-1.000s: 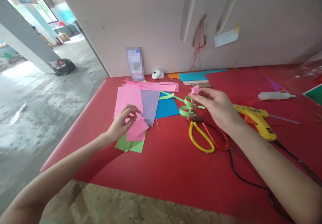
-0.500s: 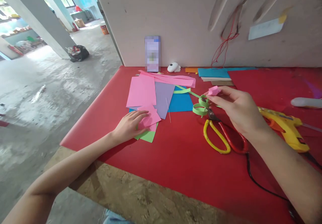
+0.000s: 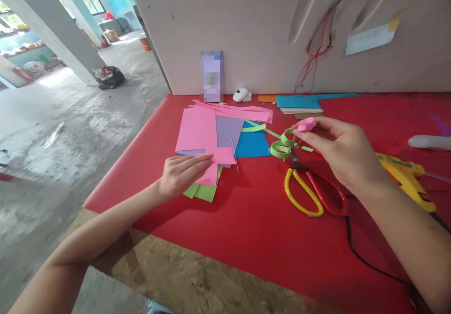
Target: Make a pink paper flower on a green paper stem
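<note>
My right hand [image 3: 343, 152] is raised over the red table [image 3: 253, 220] and pinches a small pink paper bud [image 3: 306, 124] on a curled green paper strip [image 3: 282, 147]. My left hand [image 3: 183, 173] rests with fingers closed on a small pink paper piece [image 3: 220, 156] and lifts it off a stack of green paper sheets [image 3: 204, 192]. Behind it lie a large pink sheet [image 3: 195, 129], a lilac sheet [image 3: 229, 130] and a blue sheet [image 3: 253, 145].
Yellow-and-red scissors [image 3: 313, 194] lie below my right hand. A yellow glue gun [image 3: 405, 175] with a black cord [image 3: 366, 262] lies to the right. Long pink strips [image 3: 243, 112], a paper stack [image 3: 299, 102] and a white glue bottle [image 3: 428, 141] sit near the wall.
My left hand has taken the small pink piece between its fingers and raised it slightly. My right hand with the pink bud shifted a little up and to the right.
</note>
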A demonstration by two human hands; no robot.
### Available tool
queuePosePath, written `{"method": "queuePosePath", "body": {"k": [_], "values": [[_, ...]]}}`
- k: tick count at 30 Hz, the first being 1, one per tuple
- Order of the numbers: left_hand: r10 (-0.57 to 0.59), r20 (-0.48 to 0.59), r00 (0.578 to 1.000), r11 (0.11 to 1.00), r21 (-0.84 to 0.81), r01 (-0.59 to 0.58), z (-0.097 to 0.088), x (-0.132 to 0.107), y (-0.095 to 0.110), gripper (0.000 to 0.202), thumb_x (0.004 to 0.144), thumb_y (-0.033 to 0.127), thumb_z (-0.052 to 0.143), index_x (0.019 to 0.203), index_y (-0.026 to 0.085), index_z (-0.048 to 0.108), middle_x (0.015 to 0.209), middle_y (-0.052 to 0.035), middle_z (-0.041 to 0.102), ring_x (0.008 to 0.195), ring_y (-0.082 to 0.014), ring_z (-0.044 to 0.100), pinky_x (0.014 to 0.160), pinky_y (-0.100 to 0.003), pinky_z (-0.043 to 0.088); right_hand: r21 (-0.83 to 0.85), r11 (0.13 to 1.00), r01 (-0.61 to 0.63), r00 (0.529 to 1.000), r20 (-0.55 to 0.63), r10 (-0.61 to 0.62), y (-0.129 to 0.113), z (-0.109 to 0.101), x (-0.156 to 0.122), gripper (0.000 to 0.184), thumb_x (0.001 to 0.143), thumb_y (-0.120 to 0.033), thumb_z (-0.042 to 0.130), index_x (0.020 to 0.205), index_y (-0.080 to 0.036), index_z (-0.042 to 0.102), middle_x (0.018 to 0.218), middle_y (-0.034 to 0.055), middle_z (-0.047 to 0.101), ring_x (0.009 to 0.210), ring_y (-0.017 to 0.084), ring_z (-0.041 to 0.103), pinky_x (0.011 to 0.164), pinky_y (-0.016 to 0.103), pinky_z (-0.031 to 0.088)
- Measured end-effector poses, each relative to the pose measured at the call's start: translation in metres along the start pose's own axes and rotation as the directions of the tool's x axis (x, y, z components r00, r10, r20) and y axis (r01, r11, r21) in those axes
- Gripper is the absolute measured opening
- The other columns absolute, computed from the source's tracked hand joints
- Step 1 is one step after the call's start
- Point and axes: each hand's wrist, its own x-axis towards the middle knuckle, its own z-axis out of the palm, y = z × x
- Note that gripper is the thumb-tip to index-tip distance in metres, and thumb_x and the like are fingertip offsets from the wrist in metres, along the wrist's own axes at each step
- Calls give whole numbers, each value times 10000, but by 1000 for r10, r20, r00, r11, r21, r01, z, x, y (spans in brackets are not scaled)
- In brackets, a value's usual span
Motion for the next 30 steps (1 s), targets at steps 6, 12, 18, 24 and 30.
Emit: {"method": "queuePosePath", "body": {"k": [6, 12, 18, 24, 30], "values": [[100, 185, 978, 985, -154, -72, 64, 31, 19, 220, 952, 170, 430, 1012, 156, 641, 1041, -49, 753, 860, -113, 714, 624, -198, 569, -27, 996, 87, 995, -49, -88, 0, -4, 2, 97, 699, -265, 669, 763, -196, 645, 949, 39, 677, 900, 169, 650, 890, 363, 527], [77, 334, 940, 975, -223, -1, 83, 32, 27, 239, 928, 309, 494, 971, 169, 682, 1053, -69, 732, 989, -199, 644, 803, -332, 571, -93, 986, 137, 990, -16, -139, 0, 1, -1, 87, 709, -260, 660, 758, -204, 616, 864, 36, 657, 849, 178, 652, 767, 334, 573], [53, 398, 916, 967, -250, 53, 80, 30, 25, 267, 946, 243, 439, 1023, 170, 684, 1023, -81, 708, 977, -196, 619, 796, -333, 551, -154, 961, 231, 970, 110, -216, 9, 13, -8, 30, 763, -226, 615, 754, -214, 590, 827, 32, 610, 784, 154, 622, 651, 274, 573], [51, 435, 899, 961, -267, 74, 82, 28, 25, 272, 940, 211, 430, 1047, 154, 674, 1039, -99, 689, 991, -208, 604, 769, -328, 552, -211, 944, 253, 959, 187, -215, 20, 17, -7, 36, 734, -203, 629, 721, -211, 596, 790, 27, 613, 736, 151, 604, 609, 262, 552], [55, 463, 885, 956, -281, 87, 82, 29, 25, 279, 940, 197, 421, 1068, 149, 664, 1076, -114, 672, 1014, -213, 589, 799, -352, 550, -260, 936, 237, 967, 160, -201, 23, 17, -8, 43, 724, -199, 638, 747, -209, 603, 771, 18, 635, 708, 151, 613, 613, 274, 539]]}}
